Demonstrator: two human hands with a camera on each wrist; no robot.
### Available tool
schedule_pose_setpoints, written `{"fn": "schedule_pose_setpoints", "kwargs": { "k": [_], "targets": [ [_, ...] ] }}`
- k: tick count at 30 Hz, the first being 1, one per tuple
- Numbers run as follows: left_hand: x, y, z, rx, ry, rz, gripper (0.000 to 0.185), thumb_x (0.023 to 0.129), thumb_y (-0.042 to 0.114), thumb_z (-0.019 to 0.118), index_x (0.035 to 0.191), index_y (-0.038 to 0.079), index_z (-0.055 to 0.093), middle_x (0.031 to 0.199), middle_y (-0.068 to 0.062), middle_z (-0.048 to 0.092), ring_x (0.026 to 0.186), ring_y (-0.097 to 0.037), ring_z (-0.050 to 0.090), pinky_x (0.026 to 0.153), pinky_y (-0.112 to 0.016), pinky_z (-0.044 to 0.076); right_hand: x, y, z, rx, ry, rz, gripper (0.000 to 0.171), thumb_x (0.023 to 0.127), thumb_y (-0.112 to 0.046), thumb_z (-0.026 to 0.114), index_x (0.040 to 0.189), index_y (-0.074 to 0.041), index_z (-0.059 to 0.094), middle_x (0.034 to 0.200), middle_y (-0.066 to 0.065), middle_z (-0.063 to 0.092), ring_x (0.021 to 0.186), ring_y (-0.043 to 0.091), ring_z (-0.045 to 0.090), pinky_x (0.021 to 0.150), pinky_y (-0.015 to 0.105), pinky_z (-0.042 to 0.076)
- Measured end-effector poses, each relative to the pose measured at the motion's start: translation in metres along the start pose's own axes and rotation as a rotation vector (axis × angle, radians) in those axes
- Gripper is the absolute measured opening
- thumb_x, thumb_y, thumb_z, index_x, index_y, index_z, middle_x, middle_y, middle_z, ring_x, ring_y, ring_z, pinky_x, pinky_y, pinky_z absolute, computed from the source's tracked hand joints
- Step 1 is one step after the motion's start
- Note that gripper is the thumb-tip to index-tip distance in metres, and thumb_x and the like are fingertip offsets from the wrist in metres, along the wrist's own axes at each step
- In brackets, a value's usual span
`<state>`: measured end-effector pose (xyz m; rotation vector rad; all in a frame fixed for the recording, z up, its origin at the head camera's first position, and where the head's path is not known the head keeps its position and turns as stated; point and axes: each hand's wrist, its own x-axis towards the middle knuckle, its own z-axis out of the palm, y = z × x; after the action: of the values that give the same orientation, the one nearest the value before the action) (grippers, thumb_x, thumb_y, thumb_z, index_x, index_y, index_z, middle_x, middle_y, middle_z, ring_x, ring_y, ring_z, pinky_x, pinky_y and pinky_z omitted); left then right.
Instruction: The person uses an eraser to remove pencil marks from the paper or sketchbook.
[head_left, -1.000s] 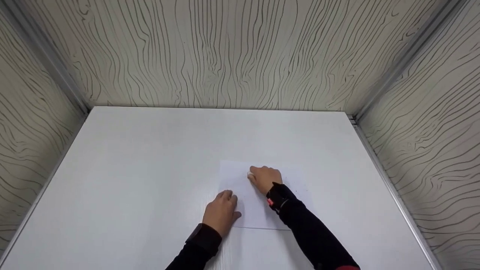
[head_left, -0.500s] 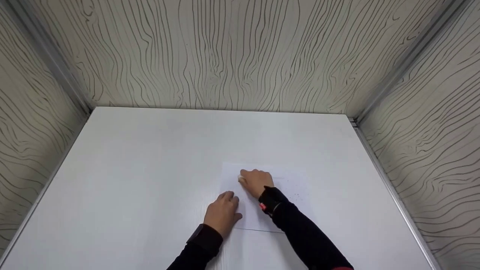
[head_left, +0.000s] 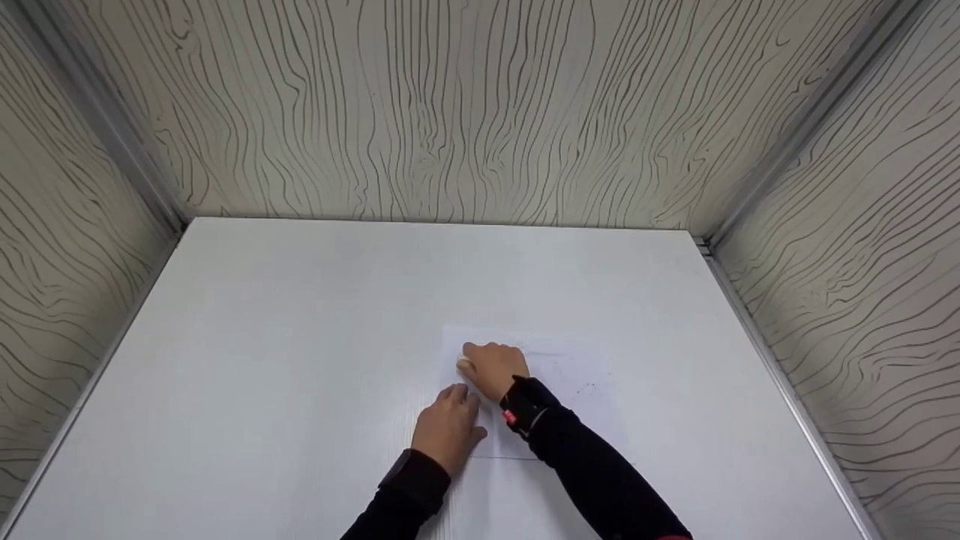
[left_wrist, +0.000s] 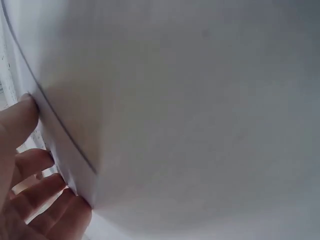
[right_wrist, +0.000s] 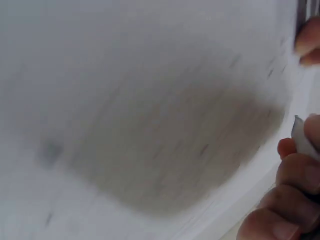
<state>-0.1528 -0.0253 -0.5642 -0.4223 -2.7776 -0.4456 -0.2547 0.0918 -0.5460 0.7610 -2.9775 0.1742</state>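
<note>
A white sheet of paper [head_left: 570, 360] lies on the white table [head_left: 300, 337]. My right hand [head_left: 491, 369] grips a small white eraser [head_left: 463, 365] and presses it on the sheet's left part; in the right wrist view the eraser [right_wrist: 301, 141] shows between curled fingers [right_wrist: 295, 172]. My left hand [head_left: 448, 424] rests flat on the sheet's lower left edge, just below the right hand. In the left wrist view its fingers [left_wrist: 30, 175] lie along the paper's edge [left_wrist: 70, 145]. Small dark crumbs [head_left: 585, 388] dot the sheet's right side.
Wood-grain panels [head_left: 480, 112] wall the table at the back and on both sides, with metal strips [head_left: 780, 375] along the corners and the right edge. Bare white tabletop spreads to the left and behind the sheet.
My right hand has slid the eraser leftward and a little nearer across the sheet, closing on the left hand. The left hand has stayed in place.
</note>
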Motion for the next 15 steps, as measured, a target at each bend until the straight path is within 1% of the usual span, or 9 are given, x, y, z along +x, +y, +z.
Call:
{"fn": "schedule_pose_setpoints", "kwargs": {
  "k": [2,4,9,11,13,15],
  "targets": [
    [0.0,0.001,0.002,-0.003,0.004,0.005,0.036,0.069,0.028,0.085,0.094,0.008,0.07,0.103,-0.008,0.066,0.092,-0.023,0.064,0.063,-0.035,0.058,-0.001,0.0,0.002,-0.003,0.003,0.005,0.032,0.096,-0.036,0.055,0.077,-0.012,0.052,0.059,0.005,0.053,0.053,0.02,0.05,0.046,0.035,0.042],
    [0.001,0.002,0.003,0.001,0.003,0.004,0.036,0.069,0.03,0.085,0.093,0.008,0.069,0.103,-0.008,0.066,0.093,-0.023,0.065,0.063,-0.035,0.058,-0.002,0.007,0.002,-0.013,0.023,0.037,0.031,0.096,-0.034,0.056,0.076,-0.011,0.052,0.059,0.006,0.052,0.052,0.02,0.049,0.046,0.036,0.042],
    [0.003,0.003,0.002,0.03,-0.02,-0.011,0.037,0.071,0.031,0.085,0.094,0.007,0.07,0.104,-0.008,0.067,0.096,-0.023,0.065,0.065,-0.033,0.059,-0.009,0.037,-0.001,-0.038,0.088,0.187,0.028,0.093,-0.028,0.06,0.073,-0.009,0.054,0.06,0.01,0.056,0.053,0.027,0.054,0.049,0.041,0.046],
    [0.003,0.003,0.002,0.041,-0.03,-0.013,0.037,0.072,0.032,0.084,0.095,0.007,0.069,0.105,-0.008,0.066,0.098,-0.023,0.065,0.067,-0.032,0.059,-0.011,0.041,-0.003,-0.038,0.098,0.223,0.029,0.093,-0.027,0.061,0.071,-0.009,0.054,0.06,0.011,0.058,0.054,0.029,0.056,0.05,0.043,0.047],
    [0.002,0.002,0.002,0.042,-0.026,-0.013,0.036,0.073,0.031,0.084,0.095,0.007,0.069,0.105,-0.008,0.066,0.1,-0.023,0.065,0.068,-0.032,0.059,-0.011,0.037,-0.002,-0.019,0.087,0.208,0.029,0.094,-0.027,0.06,0.072,-0.008,0.055,0.06,0.011,0.057,0.054,0.028,0.056,0.05,0.043,0.048],
    [0.001,0.002,0.002,0.04,-0.014,-0.011,0.037,0.072,0.031,0.083,0.097,0.008,0.069,0.106,-0.008,0.066,0.101,-0.023,0.064,0.069,-0.033,0.059,-0.01,0.025,-0.001,0.027,0.042,0.156,0.03,0.095,-0.03,0.057,0.074,-0.009,0.055,0.06,0.009,0.056,0.055,0.025,0.054,0.05,0.04,0.046]
  ]
}}
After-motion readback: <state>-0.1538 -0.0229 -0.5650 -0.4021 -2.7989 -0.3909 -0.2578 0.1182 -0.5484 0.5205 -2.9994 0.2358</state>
